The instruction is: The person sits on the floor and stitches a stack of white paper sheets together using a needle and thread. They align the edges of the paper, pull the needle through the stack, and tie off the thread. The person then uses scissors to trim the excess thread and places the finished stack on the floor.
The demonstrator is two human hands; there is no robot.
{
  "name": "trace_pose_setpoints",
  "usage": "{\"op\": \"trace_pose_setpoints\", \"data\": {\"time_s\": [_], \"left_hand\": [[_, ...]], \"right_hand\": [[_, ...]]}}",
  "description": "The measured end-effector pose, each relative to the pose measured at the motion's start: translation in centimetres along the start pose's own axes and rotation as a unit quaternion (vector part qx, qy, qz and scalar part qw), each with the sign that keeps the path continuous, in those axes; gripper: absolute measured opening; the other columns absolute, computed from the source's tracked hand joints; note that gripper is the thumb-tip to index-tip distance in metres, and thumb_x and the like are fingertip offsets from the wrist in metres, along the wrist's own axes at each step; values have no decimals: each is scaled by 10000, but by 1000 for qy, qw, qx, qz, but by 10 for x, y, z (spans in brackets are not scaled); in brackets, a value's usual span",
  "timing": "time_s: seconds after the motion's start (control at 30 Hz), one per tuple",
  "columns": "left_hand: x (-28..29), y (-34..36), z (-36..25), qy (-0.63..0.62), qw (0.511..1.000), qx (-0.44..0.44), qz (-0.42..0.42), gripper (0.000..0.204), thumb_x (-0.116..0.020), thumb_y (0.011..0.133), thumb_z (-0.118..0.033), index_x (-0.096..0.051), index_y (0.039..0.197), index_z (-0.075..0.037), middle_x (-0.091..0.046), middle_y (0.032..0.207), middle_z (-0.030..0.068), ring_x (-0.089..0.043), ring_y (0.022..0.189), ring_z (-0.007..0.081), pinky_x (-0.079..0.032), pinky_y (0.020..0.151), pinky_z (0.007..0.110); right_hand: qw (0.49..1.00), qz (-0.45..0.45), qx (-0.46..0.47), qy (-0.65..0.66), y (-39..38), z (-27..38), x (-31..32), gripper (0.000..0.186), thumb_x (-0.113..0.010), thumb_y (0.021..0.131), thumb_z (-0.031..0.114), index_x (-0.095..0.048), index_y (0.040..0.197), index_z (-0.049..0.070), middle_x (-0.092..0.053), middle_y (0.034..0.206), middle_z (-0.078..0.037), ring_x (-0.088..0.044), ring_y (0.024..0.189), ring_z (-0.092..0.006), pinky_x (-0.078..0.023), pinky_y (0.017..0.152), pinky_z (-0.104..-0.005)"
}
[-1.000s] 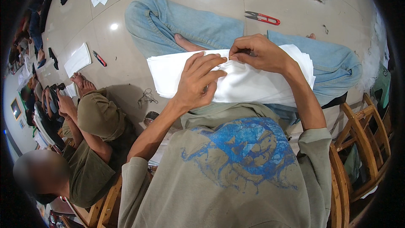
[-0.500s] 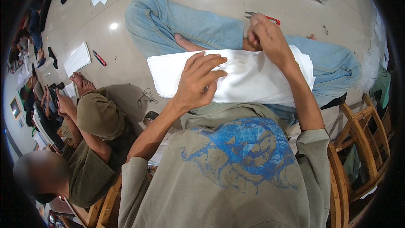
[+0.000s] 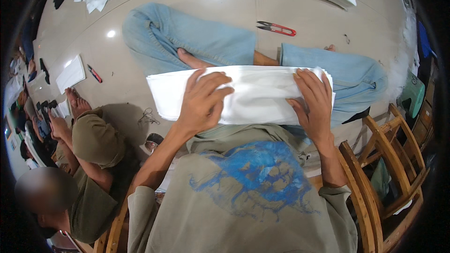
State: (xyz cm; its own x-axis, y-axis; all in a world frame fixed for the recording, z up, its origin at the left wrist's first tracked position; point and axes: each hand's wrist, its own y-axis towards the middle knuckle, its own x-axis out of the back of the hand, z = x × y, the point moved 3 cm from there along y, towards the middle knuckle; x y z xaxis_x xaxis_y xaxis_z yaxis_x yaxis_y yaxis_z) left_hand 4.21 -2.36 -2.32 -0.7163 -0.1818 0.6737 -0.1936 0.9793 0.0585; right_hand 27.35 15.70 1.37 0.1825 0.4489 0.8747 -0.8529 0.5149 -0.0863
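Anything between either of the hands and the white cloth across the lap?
Nothing visible. The left hand lies over the left part of the white cloth, and the right hand over its right end. The red-handled snips lie beyond the cloth, clear of both.

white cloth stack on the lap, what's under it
Crossed legs in light-blue jeans, visible past the far edge and right end of the white cloth stack. The stack covers whatever lies directly beneath its middle, so that cannot be seen.
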Motion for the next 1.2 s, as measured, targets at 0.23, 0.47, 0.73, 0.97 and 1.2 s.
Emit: {"op": "trace_pose_setpoints", "data": {"time_s": [0.23, 0.47, 0.73, 0.97, 1.2], "left_hand": [[25, -15, 22, 176, 965, 164, -107, 613, -709, 955, -216, -478, 1486, -17, -493, 1513, 204, -377, 1474, 400, -187, 1228, 598], [37, -74, 34, 52, 909, 317, -267, 599, -685, 1012, -225, -403, 1492, -3, -413, 1534, 204, -411, 1407, 312, -301, 1190, 445], [29, -97, 44, -50, 856, 353, -374, 248, -666, 1051, -241, -579, 1083, -12, -558, 987, 29, -517, 924, 127, -446, 852, 291], [45, -105, 48, -61, 850, 328, -408, 178, -633, 1069, -180, -557, 1098, -22, -555, 954, 24, -518, 893, 101, -443, 832, 259], [53, -108, 66, -181, 845, 368, -344, 259, -624, 1068, -148, -494, 1250, -18, -583, 928, 13, -547, 895, 88, -460, 823, 245]], "right_hand": [[960, -188, -206, 29, -38, -30, 20, 442, -825, 855, 157, -665, 1249, 36, -664, 1179, -145, -586, 1115, -344, -427, 995, -446], [952, -179, -249, -8, -30, -22, 26, 230, -819, 853, 159, -682, 1019, 76, -626, 910, -42, -567, 898, -241, -366, 807, -376], [957, -214, -198, -3, -32, -9, 35, 158, -801, 866, 113, -692, 965, 54, -676, 981, -59, -603, 915, -267, -405, 829, -383], [878, -221, -361, 223, -54, -8, 43, 110, -737, 950, 84, -677, 994, 2, -655, 801, -71, -573, 686, -138, -459, 640, -284], [880, -188, -385, 204, -60, -18, 26, 160, -708, 974, 75, -678, 1085, -35, -662, 785, -55, -573, 686, -106, -484, 637, -278]]}}
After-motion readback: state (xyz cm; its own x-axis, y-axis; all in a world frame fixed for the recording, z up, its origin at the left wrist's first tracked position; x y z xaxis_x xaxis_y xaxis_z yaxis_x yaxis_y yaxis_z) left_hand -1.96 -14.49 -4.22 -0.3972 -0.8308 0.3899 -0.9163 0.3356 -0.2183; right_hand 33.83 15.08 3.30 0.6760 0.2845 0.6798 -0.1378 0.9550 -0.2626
